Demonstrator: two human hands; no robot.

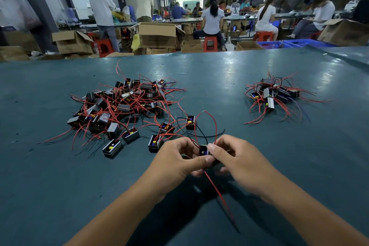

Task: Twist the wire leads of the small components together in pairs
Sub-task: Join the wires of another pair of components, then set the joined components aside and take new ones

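Mostly hidden component point(204, 151) between hands point(207, 161)

Dark teal worktop point(219, 78); black components point(111, 148) with yellow and blue parts; red wire leads point(205, 124), some black; red stools point(210, 43).

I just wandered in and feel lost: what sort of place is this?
Most likely a factory assembly hall for small electronics. A large heap of wired components lies on a long green worktable, workers sit on red plastic stools at other benches, and open cardboard cartons stand about.
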